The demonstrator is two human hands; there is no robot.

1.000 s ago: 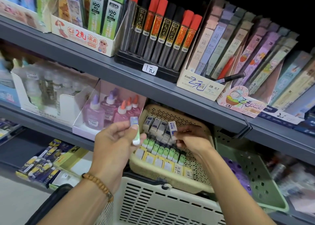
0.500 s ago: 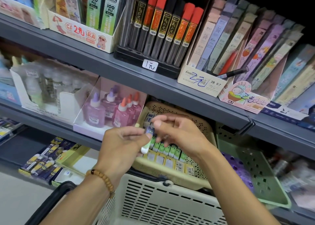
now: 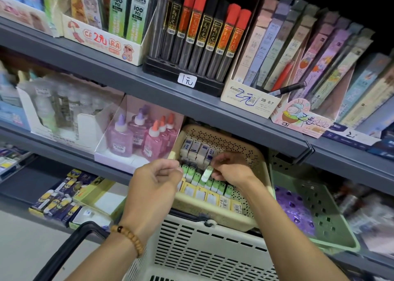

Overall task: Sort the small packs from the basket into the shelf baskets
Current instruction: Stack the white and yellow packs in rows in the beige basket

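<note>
Small green-and-white pack (image 3: pixel 207 173) pinched in the right hand (image 3: pixel 231 168), just over the green row inside the beige shelf basket (image 3: pixel 247 152). Long side tilted, top end up toward the fingers, bottom end down and left toward the other green packs. Left hand (image 3: pixel 156 179) close beside, just left of the pack, fingers curled in, holding nothing that shows. A second ago, held in the left hand instead; passed across since then. White carry basket (image 3: pixel 204 248) low in front, right below both hands.
</note>
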